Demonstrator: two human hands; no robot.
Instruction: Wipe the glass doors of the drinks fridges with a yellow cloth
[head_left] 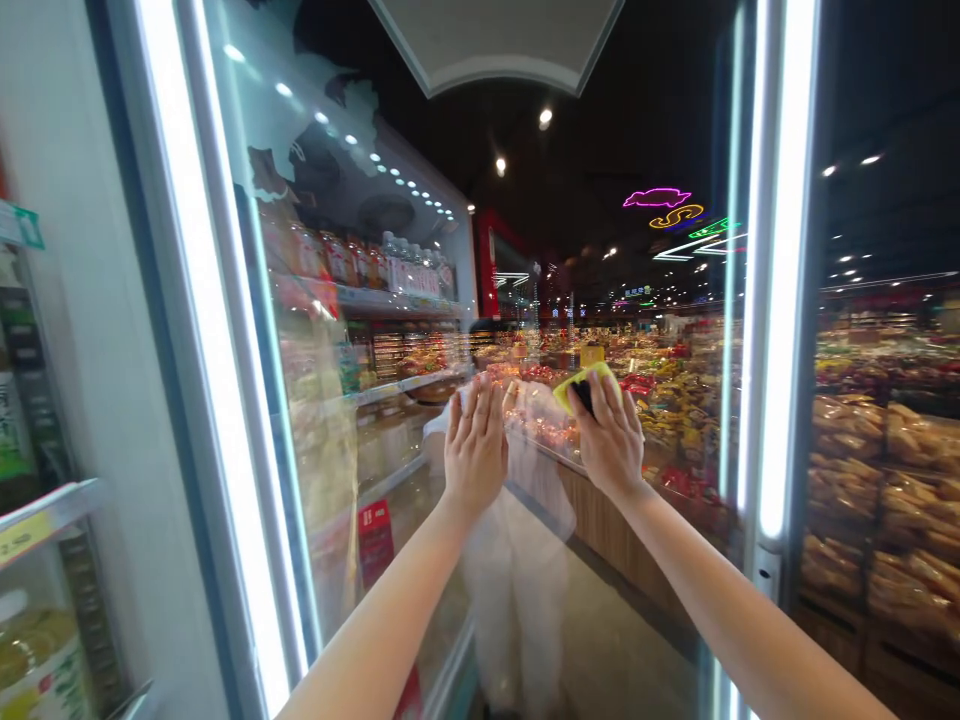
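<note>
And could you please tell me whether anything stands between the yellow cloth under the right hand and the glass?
Nothing visible does: the right hand holds the yellow cloth up at the glass, apparently against it. The left hand is off to its left, apart from the cloth.

Yellow cloth in right grip

yellow cloth: partly behind right hand | lower-left bottle: edge-cut | bagged goods: blurred
</note>
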